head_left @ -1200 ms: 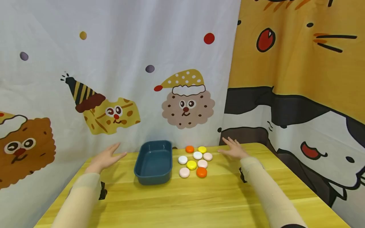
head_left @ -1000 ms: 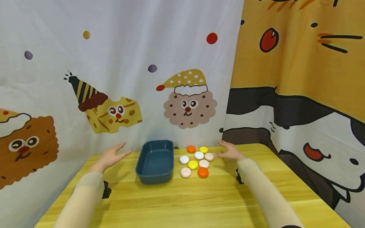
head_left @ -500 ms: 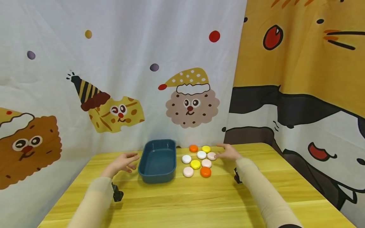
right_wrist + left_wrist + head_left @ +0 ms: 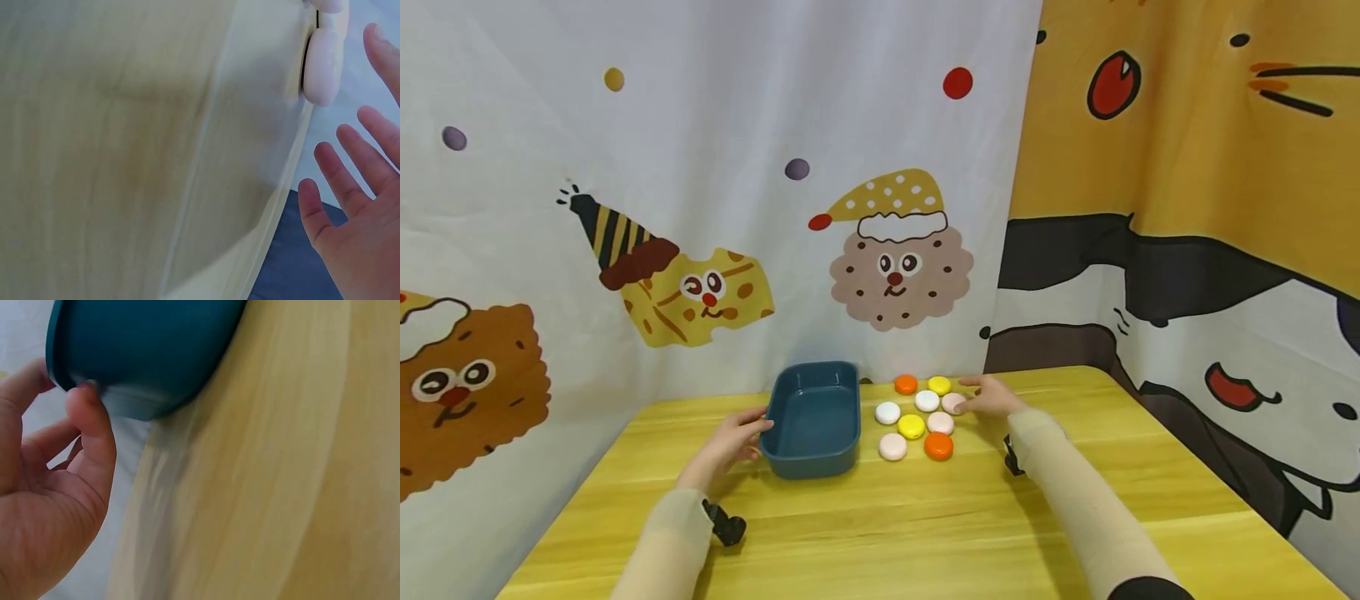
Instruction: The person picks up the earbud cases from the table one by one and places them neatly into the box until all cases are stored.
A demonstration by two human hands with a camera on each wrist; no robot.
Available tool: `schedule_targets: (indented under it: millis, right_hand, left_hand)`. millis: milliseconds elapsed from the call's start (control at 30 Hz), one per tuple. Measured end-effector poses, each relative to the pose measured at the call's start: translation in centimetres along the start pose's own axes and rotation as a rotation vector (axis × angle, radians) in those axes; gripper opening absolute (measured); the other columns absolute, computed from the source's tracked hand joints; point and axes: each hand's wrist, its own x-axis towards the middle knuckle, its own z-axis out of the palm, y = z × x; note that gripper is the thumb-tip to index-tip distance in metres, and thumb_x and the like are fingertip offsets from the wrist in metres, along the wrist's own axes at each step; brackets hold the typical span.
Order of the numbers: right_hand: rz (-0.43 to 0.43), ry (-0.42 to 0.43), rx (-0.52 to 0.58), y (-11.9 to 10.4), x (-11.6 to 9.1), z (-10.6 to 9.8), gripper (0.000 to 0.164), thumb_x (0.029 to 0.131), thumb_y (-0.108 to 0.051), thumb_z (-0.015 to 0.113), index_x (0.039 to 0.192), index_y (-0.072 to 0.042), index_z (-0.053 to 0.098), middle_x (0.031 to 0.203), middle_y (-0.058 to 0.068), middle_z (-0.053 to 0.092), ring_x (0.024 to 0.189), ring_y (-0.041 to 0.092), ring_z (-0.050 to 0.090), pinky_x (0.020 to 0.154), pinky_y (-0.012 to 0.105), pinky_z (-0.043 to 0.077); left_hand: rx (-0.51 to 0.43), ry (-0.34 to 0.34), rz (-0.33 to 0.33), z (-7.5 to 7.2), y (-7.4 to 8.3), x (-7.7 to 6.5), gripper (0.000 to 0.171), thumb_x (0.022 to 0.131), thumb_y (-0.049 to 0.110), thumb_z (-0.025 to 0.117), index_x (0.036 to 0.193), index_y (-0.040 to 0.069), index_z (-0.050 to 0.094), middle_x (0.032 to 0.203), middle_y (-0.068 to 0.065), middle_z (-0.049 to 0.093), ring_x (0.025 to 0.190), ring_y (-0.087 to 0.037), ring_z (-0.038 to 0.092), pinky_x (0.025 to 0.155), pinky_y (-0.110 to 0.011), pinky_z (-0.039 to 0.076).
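Note:
My left hand [image 4: 726,443] is at the left rim of a deep blue rectangular container [image 4: 812,468]. In the left wrist view its thumb and a curled finger meet the container's rim [image 4: 53,344] from opposite sides; the contact is partly hidden. My right hand [image 4: 996,396] hovers at the right side of a group of smooth round discs, its fingertips close by a pale pink disc [image 4: 952,403]. The right wrist view has that hand [image 4: 369,231] with fingers spread and nothing between them, apart from a pale pink disc [image 4: 323,67].
Several discs lie flat beside the container: orange [image 4: 938,446], yellow [image 4: 912,427], white [image 4: 887,412] and pale pink [image 4: 892,447]. They rest on a wood-grain table [image 4: 880,533]. A printed curtain [image 4: 715,125] hangs right behind the table's back edge.
My left hand has moved right and its fingers have come onto the container's rim. My right hand has moved left, closer to the pale pink disc. Discs and container stay in place.

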Motion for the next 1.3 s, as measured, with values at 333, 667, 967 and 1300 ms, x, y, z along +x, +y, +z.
schedule_targets:
  millis: [333, 667, 967, 1300]
  right_hand:
    - [-0.039, -0.007, 0.02, -0.6, 0.5, 0.7, 0.06, 0.076, -0.012, 0.081, 0.127, 0.01, 0.057, 0.127, 0.027, 0.057, 0.105, 0.038, 0.058, 0.092, 0.048, 0.047]
    - [-0.029, -0.042, -0.02, 0.0, 0.6, 0.9, 0.059, 0.076, -0.012, 0.081, 0.126, 0.01, 0.058, 0.126, 0.023, 0.059, 0.117, 0.038, 0.053, 0.1, 0.049, 0.041]
    - [-0.024, -0.059, -0.023, 0.0, 0.7, 0.7, 0.057, 0.075, -0.01, 0.079, 0.125, 0.01, 0.059, 0.123, 0.023, 0.061, 0.115, 0.037, 0.054, 0.1, 0.049, 0.041]
    - [0.026, -0.029, -0.009, -0.3, 1.2, 1.5, 0.059, 0.072, -0.009, 0.082, 0.125, 0.007, 0.061, 0.115, 0.019, 0.064, 0.105, 0.03, 0.058, 0.094, 0.045, 0.045]
  left_hand:
    - [-0.004, 0.038, 0.018, 0.1, 0.2, -0.4, 0.059, 0.097, 0.009, 0.056, 0.148, -0.005, 0.031, 0.149, -0.029, 0.03, 0.059, -0.01, 0.047, 0.055, -0.023, 0.048]
    - [-0.042, 0.086, 0.024, 0.4, 0.0, 0.0, 0.058, 0.095, 0.008, 0.061, 0.146, -0.003, 0.038, 0.118, -0.023, 0.054, 0.058, -0.009, 0.052, 0.053, -0.022, 0.05]
    - [-0.066, 0.085, 0.032, 0.8, -0.1, 0.1, 0.057, 0.096, 0.011, 0.061, 0.147, 0.0, 0.039, 0.117, -0.019, 0.055, 0.06, -0.011, 0.053, 0.056, -0.023, 0.052]
    - [-0.068, 0.083, 0.032, 0.5, -0.1, -0.1, 0.057, 0.096, 0.01, 0.06, 0.147, -0.001, 0.038, 0.114, -0.021, 0.054, 0.06, -0.011, 0.053, 0.058, -0.025, 0.053]
